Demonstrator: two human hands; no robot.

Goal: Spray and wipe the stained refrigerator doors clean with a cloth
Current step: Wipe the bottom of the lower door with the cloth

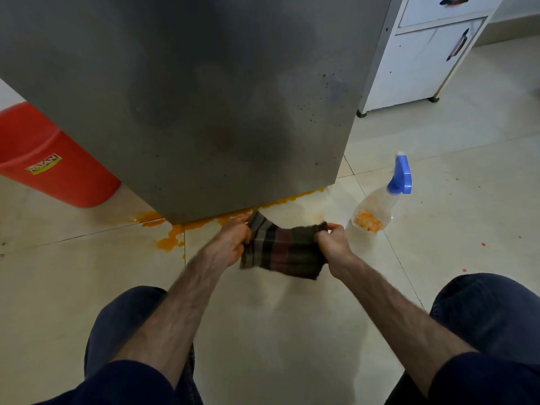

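The grey refrigerator door [204, 97] fills the upper view, with dark specks near its right edge and lower part. Below its bottom edge, I hold a dark plaid cloth [283, 251] stretched between both hands above the floor. My left hand [230, 244] grips the cloth's left end and my right hand [333, 244] pinches its right end. A clear spray bottle [380, 206] with a blue trigger head stands on the floor to the right of the cloth, apart from my hands.
Orange liquid [171, 241] is spilled on the tiled floor along the fridge's base. A red bucket [49, 159] stands at the left. A white cabinet [423, 54] with dark handles is at the upper right. My knees frame the bottom of the view.
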